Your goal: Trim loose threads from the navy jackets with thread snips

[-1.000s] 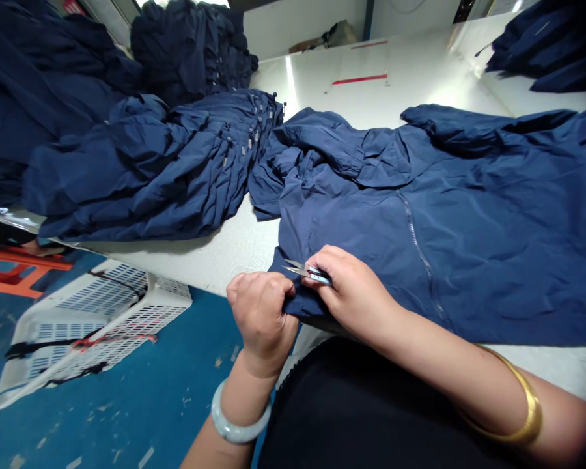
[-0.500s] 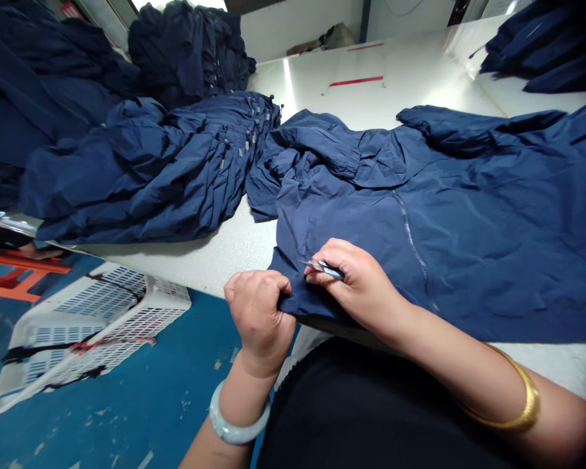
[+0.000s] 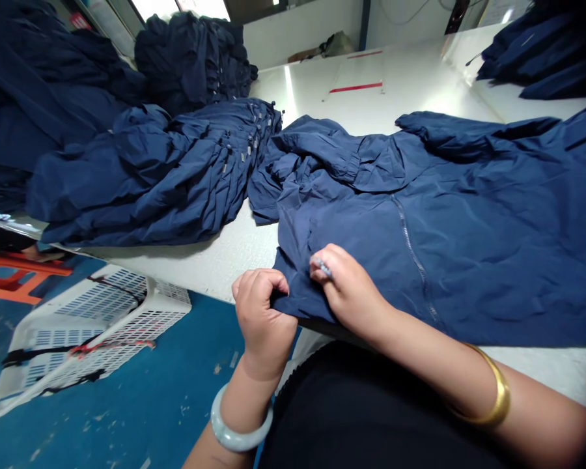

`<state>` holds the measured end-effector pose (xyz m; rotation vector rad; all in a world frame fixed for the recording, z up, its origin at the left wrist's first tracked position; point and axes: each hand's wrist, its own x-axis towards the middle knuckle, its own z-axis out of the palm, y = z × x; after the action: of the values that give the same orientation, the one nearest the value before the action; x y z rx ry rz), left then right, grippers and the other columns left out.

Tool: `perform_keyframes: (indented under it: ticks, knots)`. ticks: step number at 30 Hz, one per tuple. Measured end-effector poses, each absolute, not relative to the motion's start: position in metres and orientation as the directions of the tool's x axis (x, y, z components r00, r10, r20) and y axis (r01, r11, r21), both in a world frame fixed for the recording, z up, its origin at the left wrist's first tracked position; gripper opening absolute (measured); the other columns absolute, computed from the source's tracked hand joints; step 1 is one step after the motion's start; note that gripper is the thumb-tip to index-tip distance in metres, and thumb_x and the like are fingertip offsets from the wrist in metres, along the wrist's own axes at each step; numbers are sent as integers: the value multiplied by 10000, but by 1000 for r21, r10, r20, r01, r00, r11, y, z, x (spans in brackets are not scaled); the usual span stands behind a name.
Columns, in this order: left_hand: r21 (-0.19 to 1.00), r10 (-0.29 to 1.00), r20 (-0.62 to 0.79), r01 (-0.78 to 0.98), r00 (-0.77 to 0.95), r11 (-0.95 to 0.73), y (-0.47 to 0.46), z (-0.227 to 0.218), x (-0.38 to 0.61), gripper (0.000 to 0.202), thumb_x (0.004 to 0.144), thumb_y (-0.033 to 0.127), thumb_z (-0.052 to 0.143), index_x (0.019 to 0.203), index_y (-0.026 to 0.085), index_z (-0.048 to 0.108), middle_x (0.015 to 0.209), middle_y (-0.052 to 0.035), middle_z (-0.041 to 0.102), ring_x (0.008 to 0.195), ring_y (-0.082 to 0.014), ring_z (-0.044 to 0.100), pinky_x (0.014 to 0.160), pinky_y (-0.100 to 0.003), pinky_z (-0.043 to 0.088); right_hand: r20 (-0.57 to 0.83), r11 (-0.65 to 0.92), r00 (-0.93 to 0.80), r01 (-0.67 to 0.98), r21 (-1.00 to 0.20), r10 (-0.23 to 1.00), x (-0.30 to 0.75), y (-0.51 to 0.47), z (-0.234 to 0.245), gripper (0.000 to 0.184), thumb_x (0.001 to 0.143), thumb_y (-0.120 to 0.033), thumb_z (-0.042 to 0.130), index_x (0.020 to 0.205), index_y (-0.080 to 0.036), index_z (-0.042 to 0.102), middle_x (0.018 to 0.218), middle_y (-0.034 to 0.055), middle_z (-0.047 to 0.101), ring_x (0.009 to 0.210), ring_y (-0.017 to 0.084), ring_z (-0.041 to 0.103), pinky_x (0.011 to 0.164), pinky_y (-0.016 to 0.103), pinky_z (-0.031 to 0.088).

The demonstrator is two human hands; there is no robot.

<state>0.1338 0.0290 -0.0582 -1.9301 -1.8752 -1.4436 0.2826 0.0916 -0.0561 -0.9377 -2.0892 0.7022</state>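
Observation:
A navy jacket lies spread over the table, with a zip running down its front. At the garment's near left corner, my left hand is closed, its thumb and fingers gripping the edge of the fabric. My right hand is curled round small thread snips just above the cloth. Only a pale blue bit of the snips shows; the fingers cover most of them, and the blades are hard to make out.
A layered pile of navy garments is on the white table to the left, with another heap behind it. More dark clothing sits far right. Below are a white plastic basket and an orange stool.
My right hand has turned, so the pointed tip of the snips that showed before is now out of sight. My left hand keeps its grip on the jacket's edge.

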Motion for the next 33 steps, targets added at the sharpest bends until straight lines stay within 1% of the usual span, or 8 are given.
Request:
perform_keyframes:
  ticks: [2,6,10,18,23,27,30,33]
  knots:
    - [615,767,587,758,-258,-216,29,-60,134,222,717,32,590,740,226,484,749,28,555,735,-160,542,766,-327,419,382,487,-366,259,-834,848,285,98,-55,158,893,-87,466,794,-193,528,804,27,559,768,155,536,703,257,419]
    - [684,807,513,707,-292,-180,29,-63,134,175,742,119,643,784,231,516,788,13,569,756,-169,554,758,-324,438,361,446,-385,158,-881,849,287,101,-48,130,870,-117,588,766,-194,586,781,5,588,764,140,552,726,252,429]
    - [677,812,514,712,-276,-187,29,-64,134,167,738,113,631,800,230,529,791,9,573,753,-168,555,750,-318,441,408,497,-443,104,-861,799,285,98,-47,157,853,-61,580,783,-194,625,805,13,605,791,139,572,743,252,448]
    - [684,825,495,707,-271,-179,31,-63,136,161,739,102,585,779,234,502,771,11,578,740,-171,559,761,-323,444,536,653,-495,87,-753,684,286,100,-52,140,882,-72,546,836,-187,610,843,32,596,830,156,553,749,261,436]
    - [699,846,455,700,-277,-147,32,-62,137,154,731,107,591,783,235,522,787,1,616,749,-180,571,760,-329,448,462,686,-601,208,-697,652,289,102,-50,279,813,-5,475,971,-208,582,975,43,561,845,162,543,725,254,419]
    - [659,839,482,735,-253,-158,33,-60,137,164,712,96,600,774,238,547,768,12,605,769,-185,567,783,-339,432,396,704,-685,242,-668,612,287,105,-44,203,859,-70,460,956,-215,564,975,33,515,757,141,500,664,242,390]
    - [650,835,490,743,-249,-160,32,-58,137,165,702,99,594,747,238,518,737,19,583,742,-177,548,773,-334,423,421,629,-647,117,-769,636,286,108,-40,169,850,-51,455,834,-205,522,875,12,498,791,139,498,717,244,401]
    - [685,841,465,714,-277,-144,31,-59,137,157,707,137,602,741,237,486,743,12,584,720,-175,546,746,-326,431,392,461,-515,7,-887,763,285,111,-39,158,849,-66,476,770,-202,484,813,-3,499,807,135,506,763,258,414]
